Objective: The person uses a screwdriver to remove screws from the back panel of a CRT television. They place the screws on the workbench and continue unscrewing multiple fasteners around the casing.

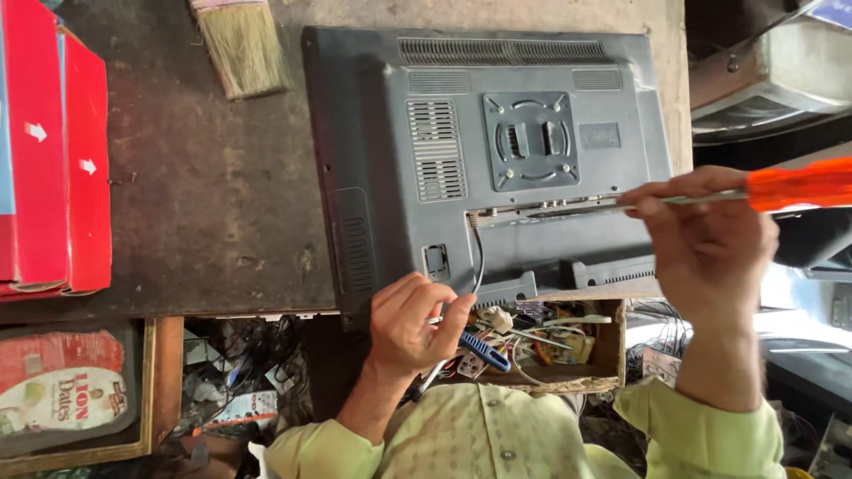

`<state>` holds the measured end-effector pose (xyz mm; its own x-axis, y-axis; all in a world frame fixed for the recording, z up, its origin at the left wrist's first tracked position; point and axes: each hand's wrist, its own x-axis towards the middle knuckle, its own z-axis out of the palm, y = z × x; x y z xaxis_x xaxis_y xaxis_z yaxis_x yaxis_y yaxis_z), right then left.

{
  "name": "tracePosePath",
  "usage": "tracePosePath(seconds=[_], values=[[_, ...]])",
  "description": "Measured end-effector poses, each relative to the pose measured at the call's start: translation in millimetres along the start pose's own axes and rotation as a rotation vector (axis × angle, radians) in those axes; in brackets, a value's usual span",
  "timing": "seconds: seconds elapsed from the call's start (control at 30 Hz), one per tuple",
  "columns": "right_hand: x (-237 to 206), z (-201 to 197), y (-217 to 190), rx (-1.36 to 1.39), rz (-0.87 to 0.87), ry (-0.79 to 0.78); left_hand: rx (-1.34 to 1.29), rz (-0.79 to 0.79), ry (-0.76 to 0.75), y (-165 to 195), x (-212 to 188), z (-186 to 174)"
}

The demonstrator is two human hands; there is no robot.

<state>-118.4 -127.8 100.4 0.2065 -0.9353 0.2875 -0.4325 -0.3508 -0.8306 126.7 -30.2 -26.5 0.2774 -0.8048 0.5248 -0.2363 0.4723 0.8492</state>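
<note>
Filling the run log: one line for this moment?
left hand: at monitor bottom edge | right hand: holds orange-handled screwdriver on back panel

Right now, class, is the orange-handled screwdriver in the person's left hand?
No, the orange-handled screwdriver is in the right hand, over the grey monitor's back.

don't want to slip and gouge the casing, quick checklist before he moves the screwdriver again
1. Monitor lies flat, back up, on the workbench: ok.
2. Right hand grips the orange-handled screwdriver by the shaft: ok.
3. Tip seated in a screw: cannot tell, fingers hide it.
4. Left hand steadies the monitor: not ok, it pinches the grey cable at the lower edge.
5. Brush lies apart from the monitor: ok.
</note>
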Motion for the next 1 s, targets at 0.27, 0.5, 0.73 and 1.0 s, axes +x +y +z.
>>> tracePosePath(seconds=[0.27,0.5,0.73,1.0], values=[[5,7,16,-0.035,0.025,-0.078,0.016,-0.003,0.012,-1,-2,4],[13,18,18,-0.017,-0.001,-0.13,0.03,-0.003,-0.002,0,-1,4],[24,35,14,-0.187,-0.027,-0.058,0.019,-0.015,0.006,3,-2,3],[18,37,3,-0.131,-0.071,-0.079,0.012,-0.013,0.02,10,-2,5]])
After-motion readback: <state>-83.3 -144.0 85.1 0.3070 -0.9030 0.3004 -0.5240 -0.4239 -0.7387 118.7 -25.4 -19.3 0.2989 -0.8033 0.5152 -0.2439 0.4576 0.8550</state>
